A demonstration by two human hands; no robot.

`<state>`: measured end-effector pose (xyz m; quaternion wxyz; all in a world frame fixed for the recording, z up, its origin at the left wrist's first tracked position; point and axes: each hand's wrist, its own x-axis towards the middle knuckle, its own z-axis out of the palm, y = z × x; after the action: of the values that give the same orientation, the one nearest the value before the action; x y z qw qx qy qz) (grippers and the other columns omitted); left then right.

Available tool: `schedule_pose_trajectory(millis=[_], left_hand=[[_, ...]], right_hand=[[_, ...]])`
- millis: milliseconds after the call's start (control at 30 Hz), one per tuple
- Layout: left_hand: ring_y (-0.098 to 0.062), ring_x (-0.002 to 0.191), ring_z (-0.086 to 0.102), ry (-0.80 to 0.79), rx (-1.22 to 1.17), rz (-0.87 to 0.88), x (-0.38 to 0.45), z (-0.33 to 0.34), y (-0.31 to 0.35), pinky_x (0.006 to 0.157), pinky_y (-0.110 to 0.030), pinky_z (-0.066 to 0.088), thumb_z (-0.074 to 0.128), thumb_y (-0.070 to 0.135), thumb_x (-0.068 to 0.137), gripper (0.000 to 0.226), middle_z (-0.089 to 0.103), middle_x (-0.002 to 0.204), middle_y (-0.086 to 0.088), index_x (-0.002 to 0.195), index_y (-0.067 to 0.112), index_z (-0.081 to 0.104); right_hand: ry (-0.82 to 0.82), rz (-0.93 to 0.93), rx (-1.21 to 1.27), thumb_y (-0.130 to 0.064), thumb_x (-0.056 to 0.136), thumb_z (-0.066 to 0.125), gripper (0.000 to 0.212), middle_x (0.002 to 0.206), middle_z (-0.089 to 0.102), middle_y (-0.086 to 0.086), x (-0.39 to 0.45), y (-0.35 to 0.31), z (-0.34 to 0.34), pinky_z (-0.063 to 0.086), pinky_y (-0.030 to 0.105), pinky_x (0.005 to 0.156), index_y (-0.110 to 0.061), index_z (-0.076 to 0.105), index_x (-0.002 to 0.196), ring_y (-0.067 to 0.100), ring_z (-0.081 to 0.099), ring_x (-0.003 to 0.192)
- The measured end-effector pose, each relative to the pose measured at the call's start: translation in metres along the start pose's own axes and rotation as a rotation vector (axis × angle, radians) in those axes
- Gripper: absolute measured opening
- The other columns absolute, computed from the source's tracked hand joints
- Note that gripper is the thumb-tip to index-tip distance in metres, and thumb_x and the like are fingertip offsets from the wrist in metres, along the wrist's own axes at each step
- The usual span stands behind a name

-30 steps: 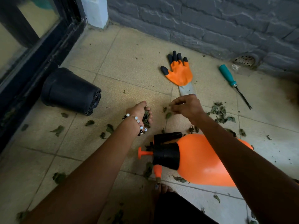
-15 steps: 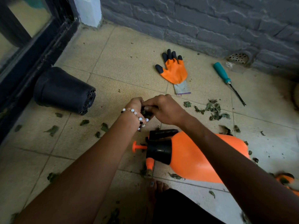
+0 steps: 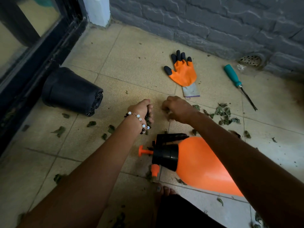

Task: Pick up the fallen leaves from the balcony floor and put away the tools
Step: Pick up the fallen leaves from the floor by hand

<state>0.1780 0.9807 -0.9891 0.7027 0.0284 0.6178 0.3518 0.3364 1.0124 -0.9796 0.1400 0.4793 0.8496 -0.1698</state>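
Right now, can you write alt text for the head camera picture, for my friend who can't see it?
A person's left hand grips a bunch of green leaves above a tan tiled floor while the right hand, fingers curled, reaches down beside it. An orange plastic spray bottle, a black plastic pot, an orange-and-black gardening glove and a teal-handled screwdriver lie around them.

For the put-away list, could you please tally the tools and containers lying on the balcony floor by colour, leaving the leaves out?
Orange: 2, the spray bottle and the glove.
Black: 1, the plant pot on its side.
Teal-handled: 1, the screwdriver.
Total: 4.
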Motion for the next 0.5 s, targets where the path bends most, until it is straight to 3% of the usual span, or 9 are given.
schedule_pose_trajectory(millis=[100,300,500], left_hand=[[-0.011,0.029,0.038,-0.008,-0.005,-0.019,0.001,0.0,-0.002,0.038,-0.012,0.029,0.057,0.026,0.094,0.037,0.043,0.046,0.002,0.061,0.011,0.052],[-0.01,0.031,0.038,-0.035,-0.002,-0.059,0.001,0.001,-0.004,0.039,-0.012,0.03,0.054,0.028,0.095,0.038,0.044,0.046,0.003,0.061,0.013,0.052],[-0.011,0.03,0.039,-0.035,0.007,-0.07,0.0,0.005,-0.009,0.038,-0.011,0.03,0.052,0.028,0.097,0.037,0.045,0.055,0.001,0.064,0.012,0.051]], right_hand=[[-0.037,0.064,0.016,-0.007,0.078,0.073,0.025,0.107,0.062,0.011,0.0,0.0,0.001,0.035,0.026,0.07,-0.007,0.065,0.101,0.027,0.057,0.098],[-0.056,0.247,0.248,-0.015,0.074,0.081,0.025,0.092,0.07,0.012,-0.006,0.01,0.002,0.053,0.035,0.082,-0.001,0.07,0.092,0.023,0.063,0.087],[-0.039,0.412,0.451,-0.007,0.072,0.079,0.01,0.077,0.071,0.008,-0.02,0.011,0.002,0.053,0.029,0.063,-0.003,0.074,0.078,0.013,0.061,0.066]])
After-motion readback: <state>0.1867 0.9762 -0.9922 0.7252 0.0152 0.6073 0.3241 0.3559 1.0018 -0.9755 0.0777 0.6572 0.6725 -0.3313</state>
